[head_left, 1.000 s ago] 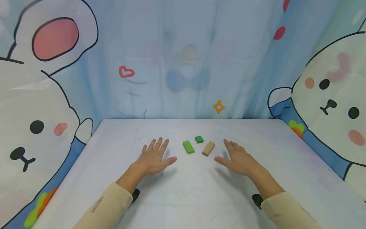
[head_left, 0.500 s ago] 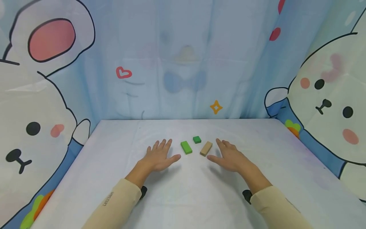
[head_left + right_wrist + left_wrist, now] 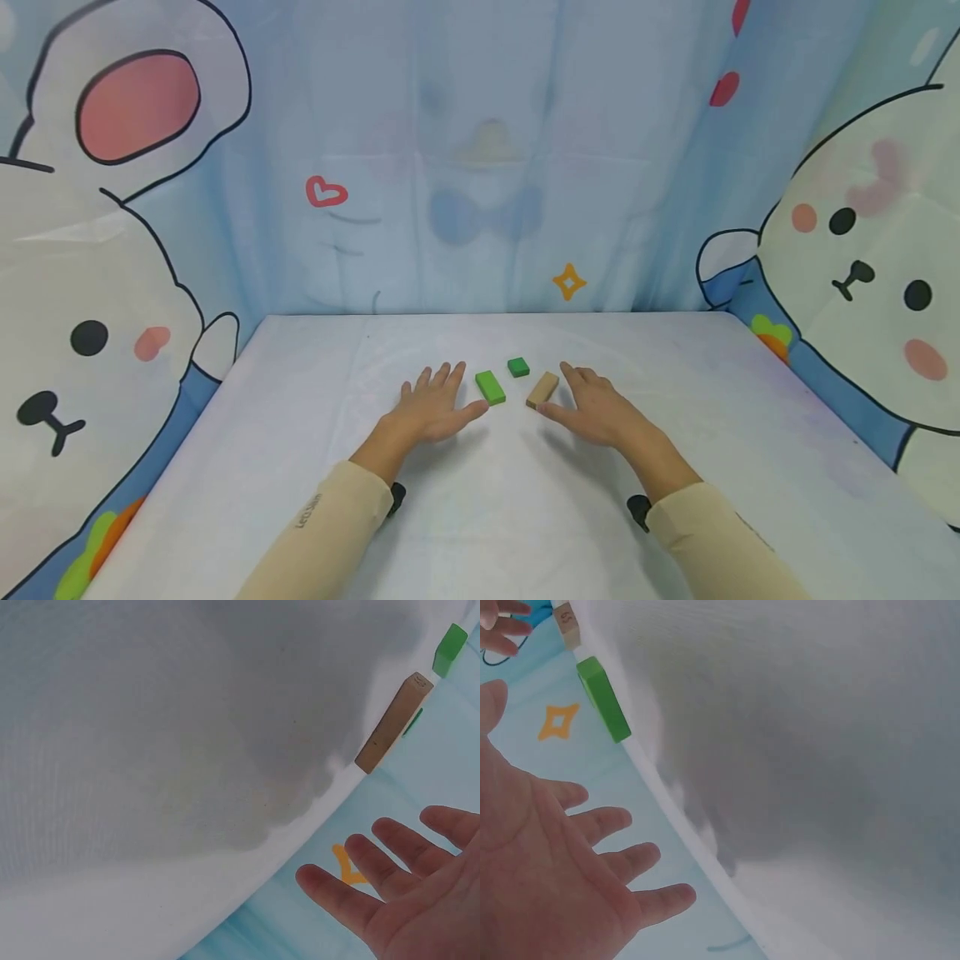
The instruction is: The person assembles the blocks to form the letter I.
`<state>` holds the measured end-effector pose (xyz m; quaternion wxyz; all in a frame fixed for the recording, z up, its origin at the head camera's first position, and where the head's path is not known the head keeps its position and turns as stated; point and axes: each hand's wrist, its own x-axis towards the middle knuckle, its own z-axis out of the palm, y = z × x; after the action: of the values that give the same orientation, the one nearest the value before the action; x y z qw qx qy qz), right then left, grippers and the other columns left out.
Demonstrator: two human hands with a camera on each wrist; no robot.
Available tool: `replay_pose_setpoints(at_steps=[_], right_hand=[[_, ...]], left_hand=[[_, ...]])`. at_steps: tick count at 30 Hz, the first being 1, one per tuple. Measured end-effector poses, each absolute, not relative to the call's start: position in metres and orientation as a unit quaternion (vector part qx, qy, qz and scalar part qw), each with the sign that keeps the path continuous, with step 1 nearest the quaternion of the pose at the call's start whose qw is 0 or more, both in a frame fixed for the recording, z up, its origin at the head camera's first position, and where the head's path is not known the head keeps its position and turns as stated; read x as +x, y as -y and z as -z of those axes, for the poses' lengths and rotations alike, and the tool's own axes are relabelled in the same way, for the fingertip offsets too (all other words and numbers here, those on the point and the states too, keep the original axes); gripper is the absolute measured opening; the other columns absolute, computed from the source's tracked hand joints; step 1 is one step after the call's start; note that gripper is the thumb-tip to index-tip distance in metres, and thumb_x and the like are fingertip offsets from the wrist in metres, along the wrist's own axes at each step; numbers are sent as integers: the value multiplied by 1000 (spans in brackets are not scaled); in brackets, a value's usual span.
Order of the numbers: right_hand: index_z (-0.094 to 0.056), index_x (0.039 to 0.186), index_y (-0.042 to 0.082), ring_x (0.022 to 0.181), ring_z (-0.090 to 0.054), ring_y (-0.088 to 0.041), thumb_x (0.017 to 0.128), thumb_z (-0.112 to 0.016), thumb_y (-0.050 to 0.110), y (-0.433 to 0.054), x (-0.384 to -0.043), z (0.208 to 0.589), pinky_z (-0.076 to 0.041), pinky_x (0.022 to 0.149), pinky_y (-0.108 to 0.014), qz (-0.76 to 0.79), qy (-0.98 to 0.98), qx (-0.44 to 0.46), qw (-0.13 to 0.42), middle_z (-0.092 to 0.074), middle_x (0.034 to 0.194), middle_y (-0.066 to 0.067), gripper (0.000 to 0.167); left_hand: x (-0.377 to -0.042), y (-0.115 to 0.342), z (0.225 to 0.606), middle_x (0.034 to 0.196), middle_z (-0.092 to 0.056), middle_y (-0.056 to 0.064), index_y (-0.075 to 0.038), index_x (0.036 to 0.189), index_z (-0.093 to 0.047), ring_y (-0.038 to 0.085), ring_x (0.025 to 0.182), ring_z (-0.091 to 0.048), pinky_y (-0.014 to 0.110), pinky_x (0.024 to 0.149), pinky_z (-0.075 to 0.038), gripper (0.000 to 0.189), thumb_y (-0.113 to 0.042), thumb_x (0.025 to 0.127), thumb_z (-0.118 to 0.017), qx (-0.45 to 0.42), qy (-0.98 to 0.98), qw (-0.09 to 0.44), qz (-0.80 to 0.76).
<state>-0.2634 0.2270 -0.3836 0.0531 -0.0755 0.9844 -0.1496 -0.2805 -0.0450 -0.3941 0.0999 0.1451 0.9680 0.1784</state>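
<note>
My left hand and right hand are spread and empty, and the tan block, lime block and small green block toward the table's far edge look light and hard, best pinched by their sides.

I see tan block: matt wood. Light green block: smooth, painted-looking. Desk cover: cloth. My sleeves: matt fabric.
</note>
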Motion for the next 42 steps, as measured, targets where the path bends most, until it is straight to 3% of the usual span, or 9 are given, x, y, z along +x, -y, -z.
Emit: replay_pose_setpoints(at_steps=[17,42], right_hand=[[-26,161,-4,148,-32,-54,99,-57,60,-222,-274,391,-35,113,-68,178,-980,-73,44,-31,161,-34,94],[-35,156,-5,140,-42,-54,98,-58,60,-215,-284,398,-37,109,-71,150,-986,-51,53,-41,154,-34,90]], left_hand=[[-292,37,405,171,-26,15,-16,166,-22,43,158,-19,68,123,-16,84,-68,102,-38,125,-960,108,-225],[-298,26,407,170,-27,13,-15,165,-27,41,158,-21,70,122,-16,87,-63,98,-53,110,-969,108,-193]])
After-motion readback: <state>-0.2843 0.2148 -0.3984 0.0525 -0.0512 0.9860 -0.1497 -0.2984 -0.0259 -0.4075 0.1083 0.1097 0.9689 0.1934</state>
